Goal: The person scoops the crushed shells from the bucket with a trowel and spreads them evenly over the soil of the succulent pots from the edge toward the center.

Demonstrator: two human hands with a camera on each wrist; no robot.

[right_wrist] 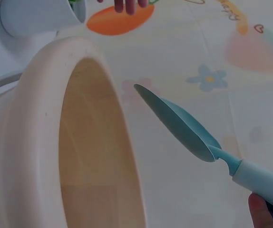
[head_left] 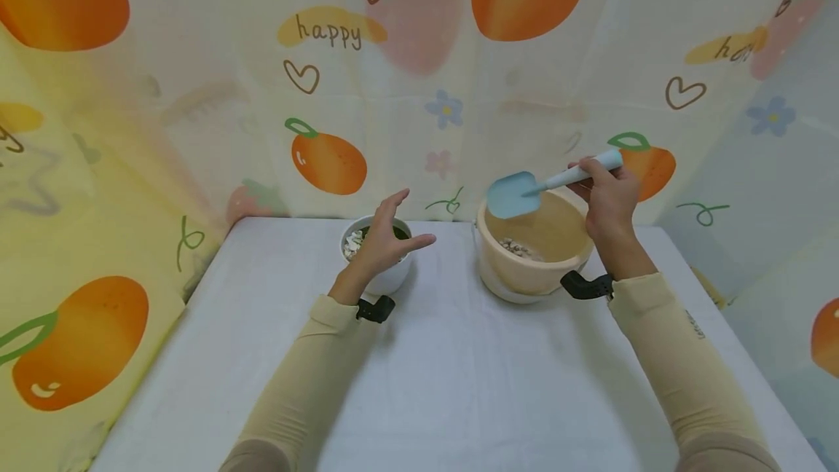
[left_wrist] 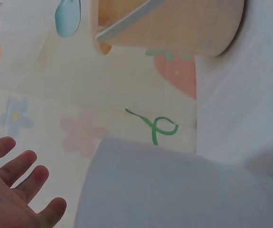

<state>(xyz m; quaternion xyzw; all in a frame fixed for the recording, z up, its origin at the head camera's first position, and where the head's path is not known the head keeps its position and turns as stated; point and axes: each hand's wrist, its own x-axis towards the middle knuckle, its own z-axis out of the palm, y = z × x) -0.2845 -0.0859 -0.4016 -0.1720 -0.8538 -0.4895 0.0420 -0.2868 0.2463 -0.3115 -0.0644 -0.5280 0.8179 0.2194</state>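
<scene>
My right hand (head_left: 611, 199) grips the pale handle of a light blue garden trowel (head_left: 514, 195), its blade above the mouth of a beige bucket (head_left: 534, 268). In the right wrist view the trowel (right_wrist: 184, 128) hangs beside the bucket's rim (right_wrist: 51, 95), apart from it. Some pale, chunky material (head_left: 518, 248) lies on the bucket's bottom. My left hand (head_left: 387, 242) is over a small white pot (head_left: 388, 281), fingers spread and holding nothing. White bits (head_left: 354, 242) and something dark green show inside the pot, partly hidden by this hand. In the left wrist view, extended fingers (left_wrist: 29, 175) appear.
A white cloth covers the table (head_left: 446, 384). Behind it hangs a printed curtain (head_left: 419, 130) with oranges and hearts, close to the pot and bucket. The bucket has a pale carrying handle (left_wrist: 129, 20) lying against its side.
</scene>
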